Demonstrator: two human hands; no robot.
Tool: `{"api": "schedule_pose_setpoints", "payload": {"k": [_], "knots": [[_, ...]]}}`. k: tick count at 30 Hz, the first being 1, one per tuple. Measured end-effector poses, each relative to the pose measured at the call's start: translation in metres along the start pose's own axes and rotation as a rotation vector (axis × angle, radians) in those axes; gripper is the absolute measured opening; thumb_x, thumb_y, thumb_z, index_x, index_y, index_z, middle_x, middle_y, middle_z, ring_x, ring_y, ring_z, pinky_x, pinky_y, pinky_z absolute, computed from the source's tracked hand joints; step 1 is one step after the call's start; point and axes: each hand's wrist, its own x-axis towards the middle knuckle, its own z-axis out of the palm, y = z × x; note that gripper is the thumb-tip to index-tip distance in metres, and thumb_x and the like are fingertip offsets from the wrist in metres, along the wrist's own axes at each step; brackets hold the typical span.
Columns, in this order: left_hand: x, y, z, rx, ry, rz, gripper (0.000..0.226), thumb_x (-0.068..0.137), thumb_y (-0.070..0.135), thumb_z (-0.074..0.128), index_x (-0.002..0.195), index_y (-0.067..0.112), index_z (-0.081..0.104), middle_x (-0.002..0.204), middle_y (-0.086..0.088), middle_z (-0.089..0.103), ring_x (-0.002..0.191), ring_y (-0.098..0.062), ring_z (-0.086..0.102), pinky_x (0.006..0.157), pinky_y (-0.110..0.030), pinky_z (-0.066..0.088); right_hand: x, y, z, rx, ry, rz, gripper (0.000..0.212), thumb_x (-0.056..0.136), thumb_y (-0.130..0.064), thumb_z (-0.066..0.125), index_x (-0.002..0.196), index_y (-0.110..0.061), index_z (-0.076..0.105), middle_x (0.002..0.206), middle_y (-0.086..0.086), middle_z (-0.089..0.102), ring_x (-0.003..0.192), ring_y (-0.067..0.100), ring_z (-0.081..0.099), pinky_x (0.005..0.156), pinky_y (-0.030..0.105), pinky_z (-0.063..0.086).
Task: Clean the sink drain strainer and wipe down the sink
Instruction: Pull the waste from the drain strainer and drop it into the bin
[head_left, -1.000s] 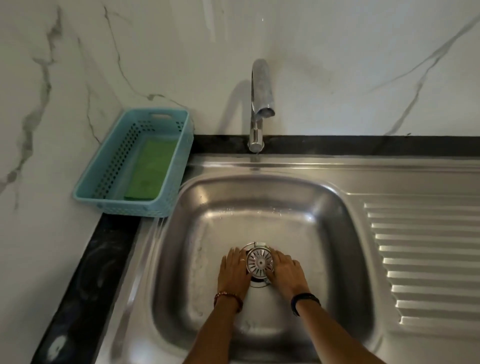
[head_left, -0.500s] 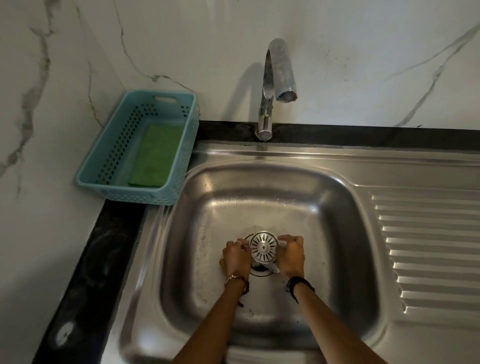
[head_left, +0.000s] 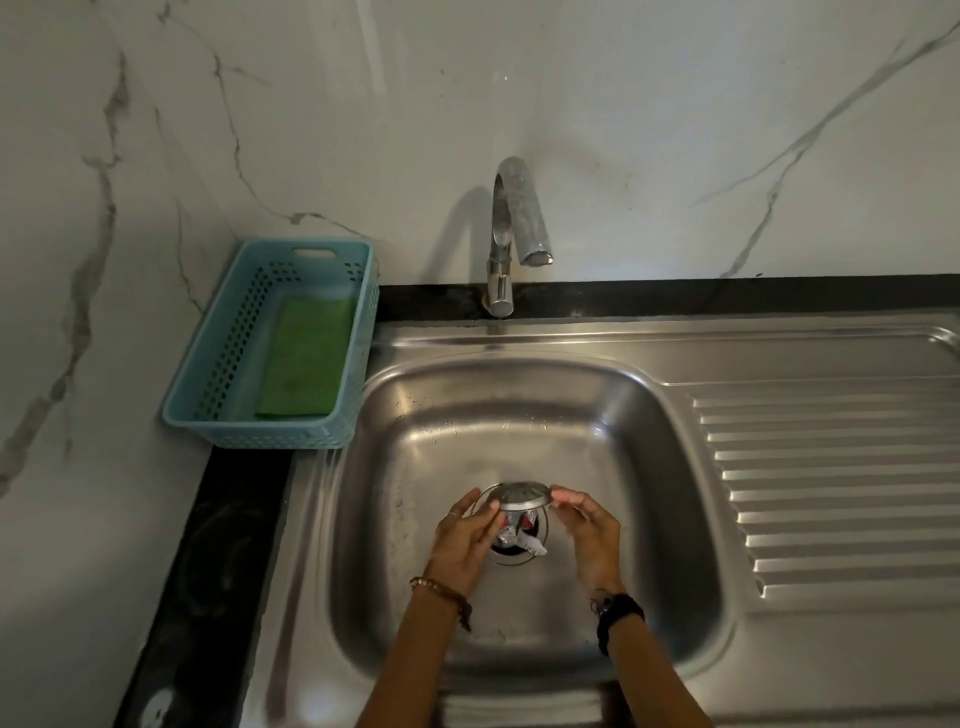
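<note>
Strainer (head_left: 524, 496) lifted higher, tilted; left hand (head_left: 464, 540), right hand (head_left: 589, 530) pinching rim

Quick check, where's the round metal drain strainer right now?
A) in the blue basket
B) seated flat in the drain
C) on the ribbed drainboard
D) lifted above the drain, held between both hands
D: the round metal drain strainer sits tilted above the open drain, pinched between the left hand and right hand, with scraps of debris visible beneath it.
</note>
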Motion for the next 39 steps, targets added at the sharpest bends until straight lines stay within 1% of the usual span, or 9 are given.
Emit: {"api": "schedule_pose_setpoints", "payload": {"k": [4, 9, 13, 19, 22, 26, 30, 35, 39], "knots": [[0.000, 0.010, 0.005, 0.288, -0.188, 0.069, 0.049, 0.086, -0.011, 0.049, 0.131, 0.006, 0.044, 0.126, -0.015, 0.055, 0.112, -0.026, 0.057, 0.094, -0.033, 0.050, 0.007, -0.008, -0.003, 0.191, 0.020, 0.092, 0.023, 0.085, 0.001, 0.059, 0.107, -0.007, 0.065, 0.097, -0.001, 0.070, 0.090, 0.006, 0.067, 0.070, 0.011, 0.053], [-0.007, 0.012, 0.035, 0.459, -0.230, 0.152, 0.052, 0.081, -0.010, 0.058, 0.127, 0.012, 0.048, 0.112, -0.010, 0.063, 0.097, -0.022, 0.062, 0.072, -0.022, 0.057, 0.016, -0.037, -0.016, 0.143, -0.023, 0.118, 0.032, 0.079, -0.001, 0.067, 0.109, -0.012, 0.064, 0.100, 0.000, 0.071, 0.090, 0.008, 0.068, 0.076, 0.017, 0.055], [-0.004, 0.002, 0.074, 0.481, -0.231, 0.203, 0.059, 0.078, -0.012, 0.061, 0.129, 0.012, 0.044, 0.112, -0.014, 0.060, 0.104, -0.025, 0.059, 0.073, -0.023, 0.057, 0.024, -0.073, -0.042, 0.086, -0.070, 0.011, 0.031, 0.079, 0.001, 0.066, 0.109, -0.008, 0.065, 0.104, 0.009, 0.071, 0.095, 0.014, 0.068, 0.080, 0.019, 0.054], [0.007, -0.032, 0.158, 0.580, -0.210, 0.393, 0.043, 0.075, -0.013, 0.063, 0.116, -0.001, 0.058, 0.094, -0.011, 0.066, 0.069, -0.004, 0.067, 0.064, -0.013, 0.055, 0.055, -0.127, -0.099, -0.086, 0.033, -0.124, 0.031, 0.078, -0.001, 0.068, 0.107, -0.012, 0.068, 0.104, 0.012, 0.071, 0.095, 0.023, 0.067, 0.081, 0.033, 0.053], [0.021, -0.051, 0.199, 0.710, -0.125, 0.530, 0.034, 0.075, -0.002, 0.068, 0.109, 0.006, 0.066, 0.095, -0.010, 0.067, 0.077, -0.012, 0.063, 0.069, -0.014, 0.054, 0.078, -0.141, -0.126, -0.225, 0.113, -0.186, 0.029, 0.079, -0.005, 0.068, 0.108, -0.008, 0.068, 0.101, 0.012, 0.071, 0.092, 0.023, 0.066, 0.072, 0.021, 0.053], [0.043, -0.069, 0.240, 0.808, 0.012, 0.546, 0.027, 0.076, 0.003, 0.070, 0.102, -0.001, 0.068, 0.100, -0.016, 0.071, 0.092, -0.026, 0.066, 0.090, -0.037, 0.053, 0.109, -0.152, -0.152, -0.436, 0.161, -0.258, 0.029, 0.082, -0.007, 0.067, 0.111, -0.004, 0.067, 0.101, 0.013, 0.070, 0.090, 0.021, 0.064, 0.064, 0.001, 0.046], [0.056, -0.077, 0.253, 0.872, 0.034, 0.515, 0.029, 0.076, 0.004, 0.071, 0.104, -0.003, 0.067, 0.104, -0.019, 0.070, 0.095, -0.027, 0.067, 0.089, -0.037, 0.054, 0.128, -0.157, -0.163, -0.528, 0.170, -0.204, 0.033, 0.082, -0.007, 0.068, 0.114, -0.001, 0.064, 0.108, 0.016, 0.069, 0.094, 0.023, 0.065, 0.084, 0.026, 0.054], [0.058, -0.079, 0.256, 0.958, 0.078, 0.549, 0.032, 0.073, 0.009, 0.074, 0.103, 0.001, 0.067, 0.102, -0.018, 0.071, 0.093, -0.026, 0.068, 0.084, -0.031, 0.055, 0.134, -0.157, -0.168, -0.577, 0.154, -0.172, 0.032, 0.081, -0.007, 0.069, 0.113, -0.003, 0.064, 0.110, 0.016, 0.068, 0.097, 0.024, 0.065, 0.089, 0.040, 0.054], [0.050, -0.079, 0.258, 0.996, 0.067, 0.593, 0.023, 0.078, 0.009, 0.069, 0.101, 0.003, 0.067, 0.101, -0.017, 0.071, 0.094, -0.026, 0.067, 0.088, -0.038, 0.054, 0.128, -0.160, -0.163, -0.627, 0.201, -0.190, 0.030, 0.085, -0.010, 0.065, 0.115, -0.005, 0.062, 0.118, 0.015, 0.062, 0.101, 0.023, 0.061, 0.085, 0.029, 0.053]]}}
